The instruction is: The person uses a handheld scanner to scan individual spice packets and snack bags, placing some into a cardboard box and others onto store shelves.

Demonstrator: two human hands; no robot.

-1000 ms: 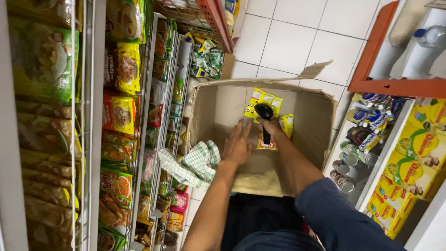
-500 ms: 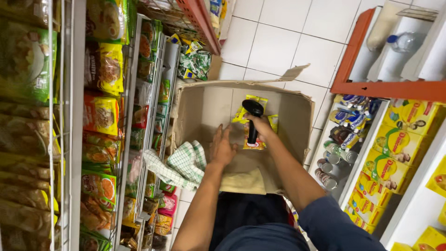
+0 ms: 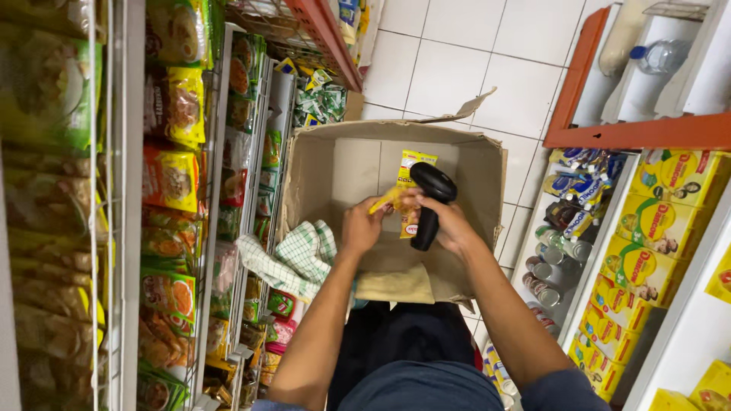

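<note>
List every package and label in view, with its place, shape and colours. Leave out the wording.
Yellow sachet with red patch: flat, inside the brown cardboard box, at the left hand.
Black handheld scanner: in the right hand, over the box.
Yellow cartons with red ovals: rectangular, right shelf.
Blue-and-white pouches: right shelf, above silver-topped cans.
Green, yellow and red noodle packets: flat, left wire racks.
Clear plastic bottle: upper right.

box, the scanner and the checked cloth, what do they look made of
Box: plain brown cardboard, matt, with a torn, bent flap at the back edge. Scanner in the right hand: black, likely moulded plastic, with a slight sheen on its rounded head. Checked cloth: soft woven fabric, green and white, limp and creased over the box's left wall.
</note>
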